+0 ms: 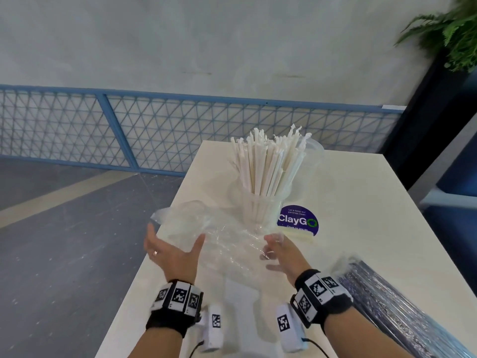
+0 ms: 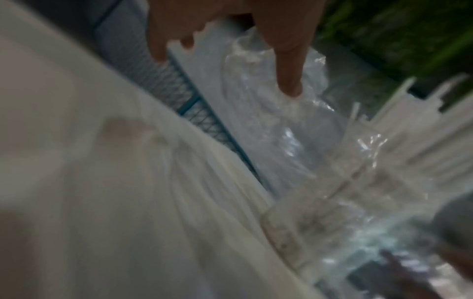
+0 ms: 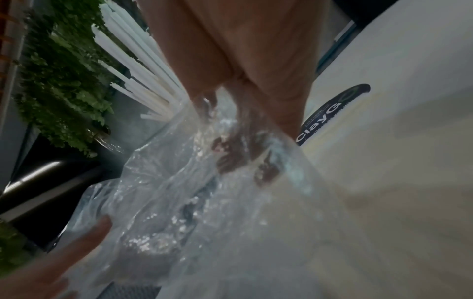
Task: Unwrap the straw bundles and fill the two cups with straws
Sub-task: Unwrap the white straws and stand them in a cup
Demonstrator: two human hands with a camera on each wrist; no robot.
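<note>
A clear cup [image 1: 258, 210] packed with white paper-wrapped straws [image 1: 263, 164] stands mid-table. In front of it lies a crumpled clear plastic wrap [image 1: 214, 233], held up off the table between my hands. My left hand [image 1: 173, 250] is spread wide at the wrap's left side, palm turned inward, its thumb [image 2: 289, 76] straight against the film. My right hand [image 1: 280, 250] grips the wrap's right end; its fingertips [image 3: 238, 153] show curled behind the film. A bundle of dark glittery straws [image 1: 387, 306], still in its wrap, lies at the right.
A purple ClayGo sticker [image 1: 298, 220] is on the cream table [image 1: 361, 202] beside the cup. Another clear plastic shape [image 1: 313, 153] sits behind the straws. The table's left edge drops to grey floor. A blue mesh fence [image 1: 180, 130] and a plant [image 1: 454, 29] stand beyond.
</note>
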